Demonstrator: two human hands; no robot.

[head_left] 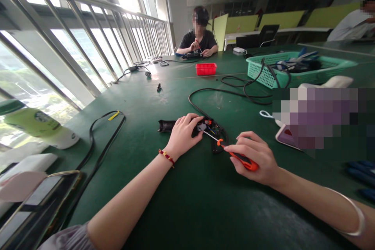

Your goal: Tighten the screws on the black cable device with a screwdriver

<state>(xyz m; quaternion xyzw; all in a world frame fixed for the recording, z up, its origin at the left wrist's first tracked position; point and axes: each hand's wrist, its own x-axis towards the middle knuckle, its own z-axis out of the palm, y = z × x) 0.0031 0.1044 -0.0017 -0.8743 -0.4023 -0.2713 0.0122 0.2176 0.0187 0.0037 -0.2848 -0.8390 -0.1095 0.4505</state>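
Observation:
On the green table lies an opened black corded device (167,125). Grey, red and blue parts and thin wires show inside it; its exact kind I cannot tell. My left hand (185,133) lies over its middle, fingers bent round the housing and holding it down. In my right hand (258,158) is a screwdriver (247,162) with an orange and black handle, pinched between thumb and fingers. Its thin shaft slants up and left, and the tip reaches the inner parts beside my left thumb. Whether a screw sits under the tip is too small to tell.
Black cable (202,90) runs from the device toward a green basket (263,72) of tools and cords. Beyond are a red box (206,69) and a co-worker (198,35) handling a similar device. A bottle (38,123) and phone (38,207) lie left.

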